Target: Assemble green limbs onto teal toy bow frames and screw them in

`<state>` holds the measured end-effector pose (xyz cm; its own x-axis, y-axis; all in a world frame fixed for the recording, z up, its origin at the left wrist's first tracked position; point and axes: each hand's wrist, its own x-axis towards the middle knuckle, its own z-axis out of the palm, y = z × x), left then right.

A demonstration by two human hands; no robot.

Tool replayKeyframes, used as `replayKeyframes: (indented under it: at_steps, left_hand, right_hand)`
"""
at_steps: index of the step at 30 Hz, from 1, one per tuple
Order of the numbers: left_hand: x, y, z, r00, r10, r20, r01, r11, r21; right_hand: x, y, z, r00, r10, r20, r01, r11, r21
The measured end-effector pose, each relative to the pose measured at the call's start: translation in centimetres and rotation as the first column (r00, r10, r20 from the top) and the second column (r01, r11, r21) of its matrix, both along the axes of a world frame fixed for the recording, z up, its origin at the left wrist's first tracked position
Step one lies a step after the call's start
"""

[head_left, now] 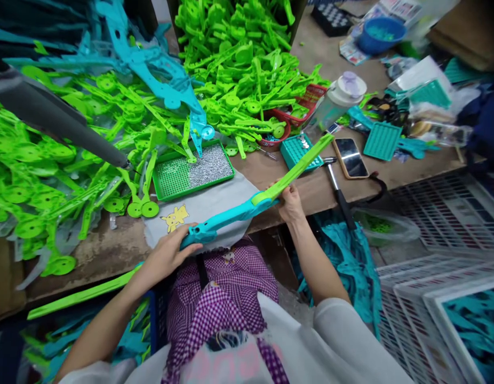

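A long plastic piece, a blue part (226,216) joined to a green arm (301,166) at a round overlap, spans between my hands above the table's front edge. My left hand (167,255) is closed around the blue end. At the other side, my right hand (291,202) grips the piece just past the joint, its fingers partly hidden behind the green arm. Beyond the piece, a green tray (173,178) of small metal pins lies on a grey cloth (202,213). One blue plastic part (170,93) rests on the green heap with its tip over the tray.
Heaped green plastic parts (239,69) cover the left and back. To the right are a teal tray (289,152), a hammer (339,194), a phone (352,157), a lidded jar (341,98) and a red basket (311,98). A grey tool (63,114) juts in at left. Crates (415,288) stand below right.
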<state>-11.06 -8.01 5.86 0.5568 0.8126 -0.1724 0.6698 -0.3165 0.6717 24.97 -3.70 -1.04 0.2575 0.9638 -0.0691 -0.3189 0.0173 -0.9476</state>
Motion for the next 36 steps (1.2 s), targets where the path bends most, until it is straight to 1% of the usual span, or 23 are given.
replayKeyframes:
  at_steps: [3,7,9,11,12,13,14,16,17,19,21,22,23,24,25,26,27,28,29,30,31,33,36]
  left_hand:
    - [0.2,0.7,0.6,0.999,-0.035,-0.03,0.038,0.992,0.117]
    - [-0.5,2.3,0.9,0.974,0.007,-0.226,0.055,0.962,0.266]
    - [-0.8,2.9,0.5,0.955,0.03,-0.295,0.059,0.955,0.289]
    - [-0.9,3.3,-0.1,0.954,0.026,-0.299,0.068,0.951,0.3]
    - [-0.8,3.4,-0.5,0.958,0.016,-0.287,0.076,0.949,0.307]
    - [-0.6,3.5,-0.8,0.962,0.006,-0.272,0.085,0.944,0.319]
    - [-0.4,3.5,-1.0,0.966,-0.002,-0.259,0.093,0.936,0.339]
    - [-0.1,3.4,-1.4,0.97,0.0,-0.242,0.101,0.91,0.402]
    - [-0.1,3.1,-1.5,0.974,0.011,-0.227,0.095,0.889,0.447]
    - [-0.7,2.2,-1.7,0.986,0.051,-0.161,0.049,0.826,0.562]
    - [-2.1,0.4,-2.2,0.991,0.133,-0.032,-0.073,0.715,0.695]
    - [-3.1,-0.9,-2.7,0.978,0.201,0.06,-0.176,0.628,0.759]
    - [-4.1,-2.3,-3.3,0.943,0.285,0.17,-0.301,0.521,0.799]
    - [-5.1,-3.9,-4.2,0.873,0.379,0.307,-0.45,0.386,0.805]
    - [-6.1,-5.4,-5.2,0.758,0.47,0.451,-0.604,0.247,0.758]
    - [-6.9,-6.7,-6.2,0.598,0.546,0.587,-0.749,0.122,0.651]
    - [-7.7,-7.8,-7.3,0.414,0.594,0.69,-0.867,0.024,0.499]
    - [-8.4,-8.5,-8.4,0.249,0.628,0.737,-0.939,-0.03,0.343]
    - [-8.9,-8.9,-9.3,0.123,0.653,0.748,-0.977,-0.053,0.207]
    - [-9.4,-8.9,-10.0,0.043,0.67,0.741,-0.994,-0.045,0.098]
    - [-9.8,-8.7,-10.5,0.004,0.681,0.732,-1.0,-0.015,0.02]
    - [-10.5,-7.4,-10.9,0.001,0.682,0.731,-0.99,0.102,-0.094]
    - [-11.3,-5.1,-10.4,0.039,0.633,0.773,-0.938,0.289,-0.189]
  right_hand:
    - [0.1,0.1,-0.1,0.995,-0.022,0.093,0.023,1.0,-0.007]
    - [0.8,-0.8,-0.3,0.932,-0.114,0.343,0.143,0.988,-0.06]
    - [0.7,-2.3,0.1,0.792,-0.239,0.562,0.318,0.947,-0.046]
    - [-0.4,-4.0,1.1,0.557,-0.365,0.746,0.431,0.895,0.116]
    - [-1.4,-4.7,1.7,0.451,-0.402,0.797,0.391,0.892,0.229]
    - [-2.6,-5.3,2.3,0.389,-0.397,0.831,0.257,0.913,0.317]
    - [-4.1,-5.5,2.9,0.35,-0.359,0.865,0.058,0.93,0.363]
    - [-7.1,-5.0,3.8,0.248,-0.231,0.941,-0.339,0.889,0.308]
    - [-8.4,-4.4,3.9,0.19,-0.177,0.966,-0.467,0.849,0.248]
    - [-10.2,-2.8,3.8,0.107,-0.104,0.989,-0.6,0.786,0.148]
    - [-10.9,-1.5,3.3,0.088,-0.093,0.992,-0.641,0.757,0.127]
    - [-10.9,-1.0,3.0,0.092,-0.102,0.99,-0.649,0.748,0.138]
    - [-10.7,-0.8,2.7,0.099,-0.116,0.988,-0.65,0.744,0.152]
    - [-10.5,-0.6,2.5,0.103,-0.128,0.986,-0.649,0.743,0.164]
    - [-10.3,-0.6,2.4,0.104,-0.136,0.985,-0.651,0.74,0.171]
    - [-10.1,-0.6,2.3,0.105,-0.139,0.985,-0.655,0.736,0.173]
    - [-9.9,-0.7,2.3,0.108,-0.142,0.984,-0.66,0.73,0.178]
    - [-9.9,-0.7,2.3,0.113,-0.148,0.983,-0.666,0.723,0.185]
    - [-9.9,-0.7,2.4,0.118,-0.154,0.981,-0.672,0.715,0.193]
    - [-9.9,-0.7,2.4,0.123,-0.162,0.979,-0.677,0.707,0.202]
    - [-10.0,-0.7,2.5,0.126,-0.17,0.977,-0.681,0.701,0.21]
    - [-10.1,-0.7,2.5,0.127,-0.186,0.974,-0.685,0.694,0.222]
    - [-10.0,-0.7,2.4,0.128,-0.201,0.971,-0.688,0.688,0.233]
